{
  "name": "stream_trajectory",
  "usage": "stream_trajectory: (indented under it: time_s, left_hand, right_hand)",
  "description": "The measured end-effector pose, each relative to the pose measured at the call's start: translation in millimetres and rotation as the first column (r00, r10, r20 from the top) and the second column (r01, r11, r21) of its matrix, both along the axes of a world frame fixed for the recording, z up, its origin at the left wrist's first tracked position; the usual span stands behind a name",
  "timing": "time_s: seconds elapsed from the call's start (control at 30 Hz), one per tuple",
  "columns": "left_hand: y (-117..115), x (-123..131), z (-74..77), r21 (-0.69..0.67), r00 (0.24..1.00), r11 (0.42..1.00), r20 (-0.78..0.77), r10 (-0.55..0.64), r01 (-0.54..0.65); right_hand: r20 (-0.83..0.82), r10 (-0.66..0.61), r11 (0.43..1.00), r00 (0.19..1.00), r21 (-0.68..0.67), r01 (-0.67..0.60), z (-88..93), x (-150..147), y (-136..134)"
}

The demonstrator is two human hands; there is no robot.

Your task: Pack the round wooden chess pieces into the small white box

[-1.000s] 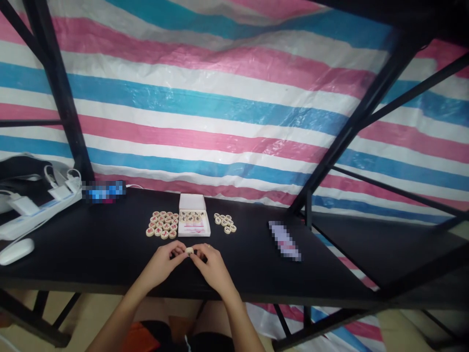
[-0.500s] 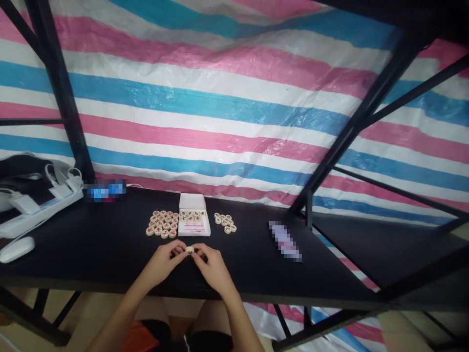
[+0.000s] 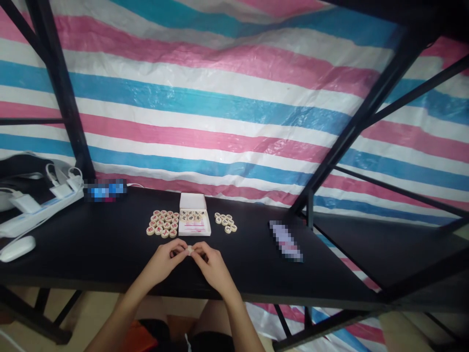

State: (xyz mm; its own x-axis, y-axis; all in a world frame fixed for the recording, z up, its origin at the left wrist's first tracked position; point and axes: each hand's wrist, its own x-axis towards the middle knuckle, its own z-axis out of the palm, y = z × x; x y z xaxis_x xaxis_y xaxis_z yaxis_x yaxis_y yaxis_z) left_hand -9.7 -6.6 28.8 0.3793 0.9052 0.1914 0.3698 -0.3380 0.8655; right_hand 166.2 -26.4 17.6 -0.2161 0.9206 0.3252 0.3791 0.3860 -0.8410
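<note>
Between the fingertips of my left hand [image 3: 169,257] and my right hand [image 3: 207,258] is one round, cream-coloured Chinese chess piece [image 3: 189,250]. Both hands pinch it from the sides, low over the near part of the table, and the fingers partly cover it. Just beyond them lies an open white box [image 3: 194,231] with its lid raised at the back; pieces with dark characters fill its far part, and pink lines show on its bare floor. Left of the box are rows of red-marked pieces [image 3: 162,224]. A smaller group of dark-marked pieces [image 3: 225,221] lies to its right.
The black table [image 3: 110,244] also carries a white power strip [image 3: 44,205] with plugs and a white mouse [image 3: 17,249] at the left. A blurred-out lilac object [image 3: 286,241] lies at the right. Black frame posts and a striped sheet [image 3: 205,107] stand behind.
The piece has turned slightly between my fingertips, and the fingers now cover more of it. Both hands stay in nearly the same place; the other pieces and the box have not moved.
</note>
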Motion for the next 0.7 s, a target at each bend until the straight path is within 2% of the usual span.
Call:
stream_trajectory:
  time_s: [0.3,0.47,0.7]
  left_hand:
    - [5.0,-0.3,-11.3,0.061,0.999,0.997,-0.021,0.039,-0.037]
    - [7.4,0.8,-15.6,0.069,0.998,0.995,-0.007,0.066,-0.065]
    - [4.7,0.1,-10.1,0.018,0.999,0.999,-0.019,0.050,-0.049]
  right_hand:
    - [-0.011,-0.018,1.000,1.000,-0.005,0.018,-5.5,0.7,2.8]
    - [0.057,0.005,0.999,0.998,0.045,-0.007,-7.2,0.1,3.5]
    - [0.067,-0.052,0.993,0.996,0.105,0.044,-4.1,1.4,2.5]
